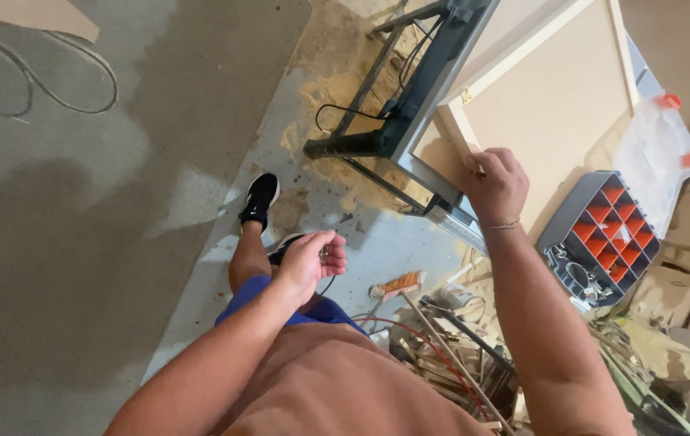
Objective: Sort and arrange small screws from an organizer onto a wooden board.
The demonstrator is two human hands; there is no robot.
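Observation:
My right hand (494, 184) rests on the near corner of a pale wooden framed panel (555, 105) that lies on a metal stand table (422, 97). The fingers curl over the frame's edge. My left hand (311, 260) hangs lower, above my knee, fingers closed around some small metal pieces (324, 252), too small to identify. A small brass-coloured fitting (465, 95) sits on the frame's left edge.
A grey organiser box (603, 238) with orange compartments and a clear open lid (653, 157) lies right of the panel. Sawdust (321, 113) covers the concrete floor under the stand. Wood scraps and cables (450, 355) pile by my legs. A black cable (46, 81) loops at far left.

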